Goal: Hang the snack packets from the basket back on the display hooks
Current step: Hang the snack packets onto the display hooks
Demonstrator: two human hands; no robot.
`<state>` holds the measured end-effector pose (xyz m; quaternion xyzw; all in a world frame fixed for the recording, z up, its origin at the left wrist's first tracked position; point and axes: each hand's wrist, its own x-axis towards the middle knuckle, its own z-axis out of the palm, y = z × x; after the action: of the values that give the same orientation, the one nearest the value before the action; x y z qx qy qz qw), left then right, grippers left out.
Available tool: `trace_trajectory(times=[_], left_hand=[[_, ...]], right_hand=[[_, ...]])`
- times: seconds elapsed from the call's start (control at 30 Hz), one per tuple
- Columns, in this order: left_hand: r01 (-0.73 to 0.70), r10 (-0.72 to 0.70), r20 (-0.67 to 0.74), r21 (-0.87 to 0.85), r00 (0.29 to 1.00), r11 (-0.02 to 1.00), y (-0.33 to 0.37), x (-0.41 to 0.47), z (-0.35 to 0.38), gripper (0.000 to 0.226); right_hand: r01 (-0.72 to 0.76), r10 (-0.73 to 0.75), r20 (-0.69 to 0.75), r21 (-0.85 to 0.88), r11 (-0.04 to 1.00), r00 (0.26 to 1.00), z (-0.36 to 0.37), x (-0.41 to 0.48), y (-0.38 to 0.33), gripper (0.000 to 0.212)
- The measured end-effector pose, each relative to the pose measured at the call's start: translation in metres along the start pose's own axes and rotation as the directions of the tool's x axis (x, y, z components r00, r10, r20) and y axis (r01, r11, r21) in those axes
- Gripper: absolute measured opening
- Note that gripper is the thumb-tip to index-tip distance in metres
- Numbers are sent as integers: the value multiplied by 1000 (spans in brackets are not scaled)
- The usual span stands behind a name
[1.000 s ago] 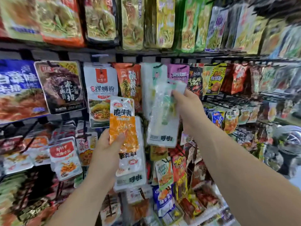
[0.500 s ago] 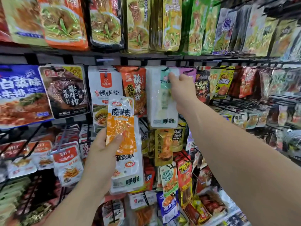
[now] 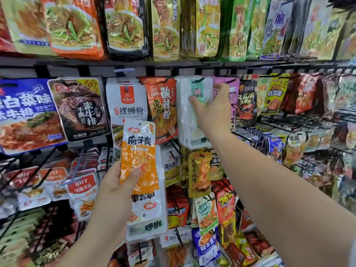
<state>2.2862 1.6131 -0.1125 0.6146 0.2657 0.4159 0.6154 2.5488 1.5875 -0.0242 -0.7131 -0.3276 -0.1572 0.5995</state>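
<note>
Packed snack packets crowd the display rack [image 3: 57,63] ahead. Your right hand [image 3: 213,110] pinches the white-and-green packet [image 3: 185,116] upright, directly under its hook [image 3: 198,80] (whether it is fully seated, I cannot tell). Your left hand [image 3: 115,189] grips the orange packet [image 3: 137,157], with more packets behind it, lower-left of that hook.

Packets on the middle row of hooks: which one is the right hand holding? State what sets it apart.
The white packet with a mint-green label: the right hand pinches it. Its neighbours are an orange packet and a purple packet.
</note>
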Motion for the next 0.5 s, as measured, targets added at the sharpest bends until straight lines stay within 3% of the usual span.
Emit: trace_trajectory(times=[0.1, 0.23, 0.4, 0.5], left_hand=[[10, -10, -4, 11, 1000, 1000, -2, 1, 0, 24], [13, -13, 5, 19, 1000, 1000, -1, 2, 3, 24], [40, -40, -19, 2, 999, 999, -4, 7, 7, 23], [39, -39, -16, -6, 999, 999, -6, 10, 11, 23]], right_hand=[[47, -49, -67, -26, 999, 997, 5, -3, 6, 70], [251, -269, -88, -177, 952, 959, 12, -9, 21, 40], [410, -490, -18, -521, 748, 871, 17, -19, 39, 46], [463, -501, 122, -608, 645, 857, 18, -23, 41, 53]])
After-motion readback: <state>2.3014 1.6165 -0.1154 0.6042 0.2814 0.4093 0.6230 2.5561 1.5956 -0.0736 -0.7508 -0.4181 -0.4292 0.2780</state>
